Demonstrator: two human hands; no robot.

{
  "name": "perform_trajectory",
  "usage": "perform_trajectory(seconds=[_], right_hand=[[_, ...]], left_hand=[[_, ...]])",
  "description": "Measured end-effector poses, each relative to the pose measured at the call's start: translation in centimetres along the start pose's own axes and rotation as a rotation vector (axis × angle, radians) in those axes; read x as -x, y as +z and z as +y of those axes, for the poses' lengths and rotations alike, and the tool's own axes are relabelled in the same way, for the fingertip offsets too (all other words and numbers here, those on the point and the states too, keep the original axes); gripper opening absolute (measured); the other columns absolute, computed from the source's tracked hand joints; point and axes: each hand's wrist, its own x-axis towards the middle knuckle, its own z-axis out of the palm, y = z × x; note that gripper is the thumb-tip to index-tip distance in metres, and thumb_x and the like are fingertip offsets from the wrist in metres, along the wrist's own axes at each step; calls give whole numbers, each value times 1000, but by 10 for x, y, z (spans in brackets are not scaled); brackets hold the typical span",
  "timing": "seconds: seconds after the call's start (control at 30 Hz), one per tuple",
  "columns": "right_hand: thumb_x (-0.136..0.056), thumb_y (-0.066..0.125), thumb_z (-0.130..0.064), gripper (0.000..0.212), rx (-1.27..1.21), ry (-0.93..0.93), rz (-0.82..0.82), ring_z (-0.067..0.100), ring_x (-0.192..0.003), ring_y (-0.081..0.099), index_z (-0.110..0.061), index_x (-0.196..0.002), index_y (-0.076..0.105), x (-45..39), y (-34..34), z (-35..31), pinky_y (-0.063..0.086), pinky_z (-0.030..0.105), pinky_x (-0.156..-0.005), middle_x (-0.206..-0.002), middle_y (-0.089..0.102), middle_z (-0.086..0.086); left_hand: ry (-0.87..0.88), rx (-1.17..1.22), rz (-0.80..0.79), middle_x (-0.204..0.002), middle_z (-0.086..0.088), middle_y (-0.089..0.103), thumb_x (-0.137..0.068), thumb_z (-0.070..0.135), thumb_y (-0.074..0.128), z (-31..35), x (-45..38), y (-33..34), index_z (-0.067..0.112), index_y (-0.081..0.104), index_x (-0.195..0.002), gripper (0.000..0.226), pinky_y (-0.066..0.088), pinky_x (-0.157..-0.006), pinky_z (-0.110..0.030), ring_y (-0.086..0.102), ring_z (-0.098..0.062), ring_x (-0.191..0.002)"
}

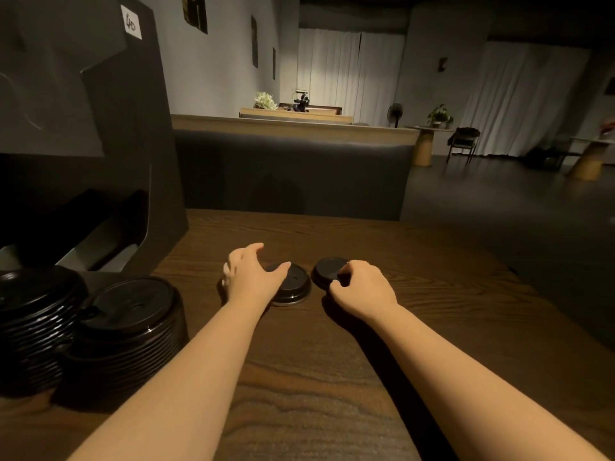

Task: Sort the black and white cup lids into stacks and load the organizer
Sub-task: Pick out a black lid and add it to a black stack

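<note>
you were at the gathering step, with two loose black lids left in the middle of the wooden table (299, 377) and a hand at each. your left hand (254, 277) was spread over the left lid (293, 287), thumb lying across its top and fingers reaching over its far left edge; the fingers looked curved but not yet clamped, so i judged it as resting on the lid rather than gripping it. your right hand (361, 289) was at the near right edge of the right lid (327, 271), fingers curled in and seemingly pinching the rim, though the fingertips were hidden, so i couldn't be certain how firm that hold was. the two lids sat just beside each other, apart by a narrow gap.

at the near left stood two stacks of black lids (126, 331), touching side by side, and behind them the dark organizer (100, 161) with its open slots. no white lids showed anywhere.

the next move probably called for closing your left fingers under the rim, lifting both lids clear, and carrying them left to seat them squarely on a stack, domes up, so they nested rather than tipped.
</note>
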Motion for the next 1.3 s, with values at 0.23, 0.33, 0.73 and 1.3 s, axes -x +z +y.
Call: perform_trajectory(seconds=[0.23,0.33,0.73,1.3], right_hand=[[-77,66,-50,38,-139,132,57,20,-99,57,-15,-85,54,22,1,17,54,37,-83,-107,58,5],[-78,71,-41,37,-266,80,174,17,-94,53,-14,-96,53,25,-2,14,50,31,-80,-103,51,1],[-83,70,-34,75,-758,17,16,16,-125,37,-21,-145,31,37,-23,18,35,25,-94,-148,22,0],[-79,74,-27,85,-356,-371,-56,3,-138,22,-27,-148,24,49,-26,11,24,18,-106,-153,25,-11]], left_hand=[[45,-98,-352,-141,-2,47,-77,62,66,6,1,4,28,42,-137,73,35,-105,-40,42,-28,-129],[60,112,-317,-145,-4,42,-79,40,75,11,4,9,22,40,-141,74,42,-102,-38,44,-27,-130],[-474,1103,-546,-119,-17,66,-89,18,64,18,2,15,8,61,-123,36,54,-87,-42,66,-30,-104],[-432,1127,-831,-117,-16,67,-102,34,38,28,18,6,8,60,-126,41,52,-89,-41,64,-29,-107]])
